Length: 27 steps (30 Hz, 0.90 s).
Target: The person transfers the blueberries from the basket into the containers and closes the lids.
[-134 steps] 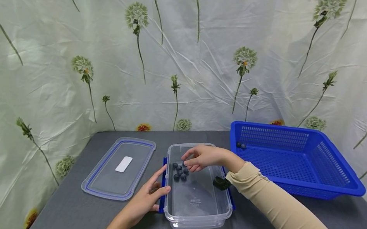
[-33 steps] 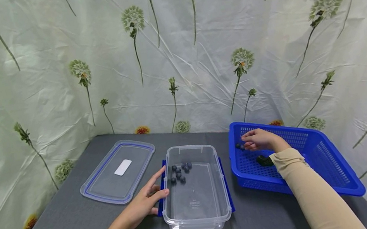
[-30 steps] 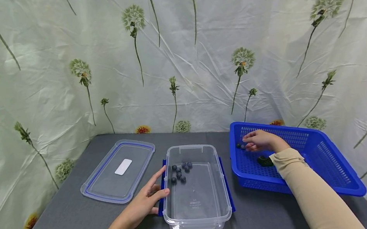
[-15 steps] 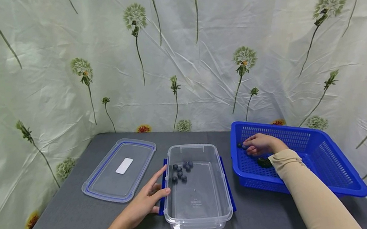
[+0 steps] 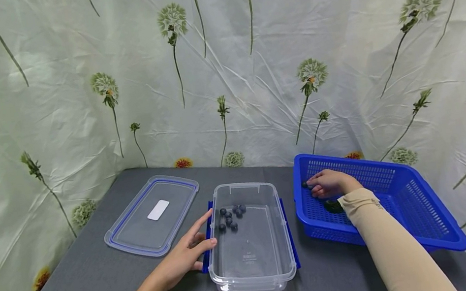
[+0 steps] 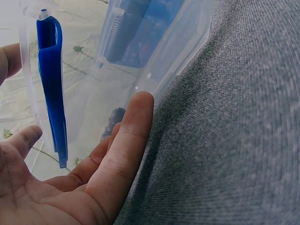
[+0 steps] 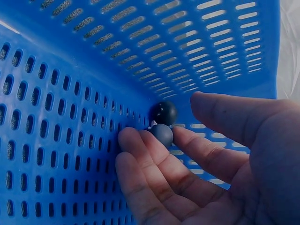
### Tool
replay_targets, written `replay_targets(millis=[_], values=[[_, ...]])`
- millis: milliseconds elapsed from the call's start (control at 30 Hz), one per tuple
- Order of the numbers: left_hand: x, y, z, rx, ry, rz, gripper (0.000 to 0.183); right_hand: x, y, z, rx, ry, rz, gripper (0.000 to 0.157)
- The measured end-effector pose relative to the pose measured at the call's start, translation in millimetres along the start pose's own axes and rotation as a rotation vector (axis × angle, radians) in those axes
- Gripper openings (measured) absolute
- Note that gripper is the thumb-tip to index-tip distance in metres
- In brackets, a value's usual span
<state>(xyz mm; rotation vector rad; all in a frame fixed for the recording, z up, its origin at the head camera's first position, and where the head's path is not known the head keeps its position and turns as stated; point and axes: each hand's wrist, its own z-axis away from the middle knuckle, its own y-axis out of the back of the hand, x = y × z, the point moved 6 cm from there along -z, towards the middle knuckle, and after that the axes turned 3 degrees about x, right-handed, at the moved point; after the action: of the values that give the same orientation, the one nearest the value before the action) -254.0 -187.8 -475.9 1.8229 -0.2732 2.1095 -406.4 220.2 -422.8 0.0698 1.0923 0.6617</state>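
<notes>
My left hand [image 5: 181, 257] rests against the left side of a clear plastic food box [image 5: 262, 245], thumb and index finger at its rim beside a blue latch [image 6: 50, 89]. Several blueberries [image 5: 229, 220] lie toward the box's far left. My right hand [image 5: 329, 183] reaches into the far left corner of a blue plastic basket [image 5: 413, 185]. In the right wrist view, its fingertips touch a greyish blueberry [image 7: 161, 135], while the thumb stays apart from it. A darker blueberry [image 7: 165, 113] sits right behind that one.
A clear lid [image 5: 138, 236] with a blue seal and a white label [image 5: 158, 209] lies on the grey table [image 5: 77, 281], left of the box. A flower-print curtain [image 5: 138, 79] hangs behind the table.
My right hand has gone from over the box into the basket, then edged onto the berries in the corner, covering one in the head view. The left hand stays at the box.
</notes>
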Motion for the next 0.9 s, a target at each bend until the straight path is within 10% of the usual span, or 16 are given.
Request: replay_targets(millis=[900], values=[[-0.2,0.3,0.1,-0.007,-0.004,0.002,0.075,0.1,-1.5,-5.9,0.018,-0.008,-0.046,0.027]])
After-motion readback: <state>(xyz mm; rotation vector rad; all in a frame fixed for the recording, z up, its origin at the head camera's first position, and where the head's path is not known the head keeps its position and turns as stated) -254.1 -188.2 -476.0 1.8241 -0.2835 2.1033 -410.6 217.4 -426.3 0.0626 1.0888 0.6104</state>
